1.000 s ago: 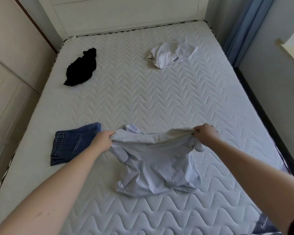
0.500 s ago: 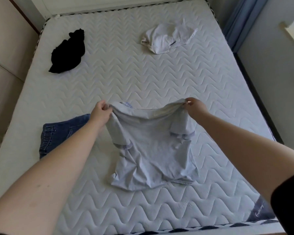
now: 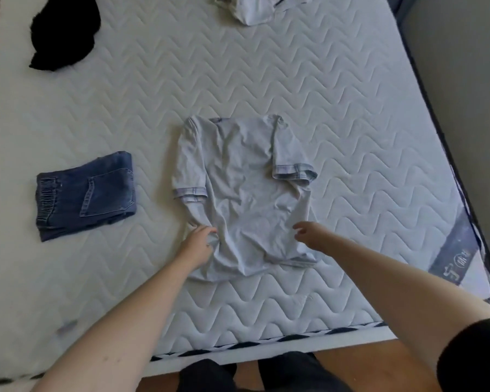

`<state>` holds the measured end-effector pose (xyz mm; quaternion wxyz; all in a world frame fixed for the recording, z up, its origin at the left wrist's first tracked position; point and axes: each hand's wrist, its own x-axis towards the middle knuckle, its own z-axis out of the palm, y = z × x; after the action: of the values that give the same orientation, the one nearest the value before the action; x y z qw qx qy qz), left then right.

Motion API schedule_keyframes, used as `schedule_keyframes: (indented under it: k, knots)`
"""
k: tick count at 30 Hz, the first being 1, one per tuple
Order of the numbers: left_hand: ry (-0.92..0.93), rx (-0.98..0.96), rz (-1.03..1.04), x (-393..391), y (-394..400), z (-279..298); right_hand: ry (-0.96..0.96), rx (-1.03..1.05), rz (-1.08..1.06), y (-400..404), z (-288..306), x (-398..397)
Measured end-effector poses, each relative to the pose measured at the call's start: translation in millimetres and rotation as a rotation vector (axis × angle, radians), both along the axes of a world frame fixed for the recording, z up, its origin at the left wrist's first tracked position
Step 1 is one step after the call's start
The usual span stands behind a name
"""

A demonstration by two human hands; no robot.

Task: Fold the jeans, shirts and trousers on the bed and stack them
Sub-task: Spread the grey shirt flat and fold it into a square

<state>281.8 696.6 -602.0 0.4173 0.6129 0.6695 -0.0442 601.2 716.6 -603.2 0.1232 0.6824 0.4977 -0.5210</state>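
Fingers (image 3: 210,232) of the left hand (image 3: 198,244) are bunched into the lower left side of the pale blue T-shirt (image 3: 244,193), pinching a small gather of cloth there. Just to the right, the right hand (image 3: 314,234) hangs over the shirt's lower right part with its fingers loosely spread and lightly curled — whether they touch the fabric, I cannot tell.

That shirt lies flat near the foot of the bed (image 3: 351,114), collar pointing away, hem nearest the person. It is rumpled through the middle and at the hem, and both short sleeves, edged with darker blue cuffs, lie spread to the sides, the left one close against the body.

Left of it, well apart, sits a folded pair of blue jeans (image 3: 85,193), back pocket up, elastic waistband at the left end.

Farther off, a crumpled black garment (image 3: 64,32) lies at the far left — and a crumpled white garment (image 3: 255,8) at the far edge, cut off by the frame.
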Motion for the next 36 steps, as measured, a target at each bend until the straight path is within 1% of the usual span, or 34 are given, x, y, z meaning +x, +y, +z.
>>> schedule_keyframes:
  k: [2,4,8,12,15,17,19,20,21,22,24,25,26,28,30,33,36]
  knots:
    - [0.029,-0.035,-0.098,4,-16,-26,-0.063,-0.048,0.027,-24,-24,-1]
    - [0.08,-0.077,-0.154,4,-31,-54,-0.141,-0.057,0.02,-46,-51,2]
    - [0.221,-0.09,-0.344,-2,-60,-104,-0.295,-0.055,0.022,-81,-97,10]
    - [0.36,-0.129,-0.488,-8,-81,-135,-0.336,-0.062,0.157,-90,-126,17]
    - [0.449,-0.077,-0.533,-9,-91,-152,-0.431,0.103,0.21,-97,-146,20]
    - [0.48,0.006,-0.525,-7,-93,-162,-0.506,0.249,0.238,-99,-159,21]
    - [0.506,0.079,-0.513,-5,-92,-168,-0.53,0.384,0.263,-99,-168,25]
    - [0.514,0.082,-0.494,-4,-88,-169,-0.518,0.42,0.272,-97,-170,28]
    - [0.51,0.065,-0.444,-2,-83,-169,-0.491,0.444,0.27,-95,-169,32]
    - [0.483,0.037,-0.347,0,-78,-165,-0.445,0.461,0.243,-94,-167,35]
    - [0.377,0.027,-0.075,3,-65,-156,-0.308,0.452,0.092,-90,-155,40]
    - [0.331,0.045,0.036,3,-61,-149,-0.248,0.431,0.008,-89,-148,42]
    - [0.297,0.079,0.1,2,-56,-141,-0.211,0.422,-0.057,-87,-141,43]
    - [0.253,0.126,0.101,0,-52,-123,-0.172,0.427,-0.142,-84,-126,42]
    - [0.24,0.108,0.025,-1,-51,-100,-0.134,0.438,-0.19,-83,-108,42]
    - [0.28,0.075,-0.11,-6,-60,-68,-0.109,0.448,-0.167,-87,-79,45]
    - [0.308,0.137,-0.106,-13,-72,-42,-0.095,0.497,-0.153,-94,-51,51]
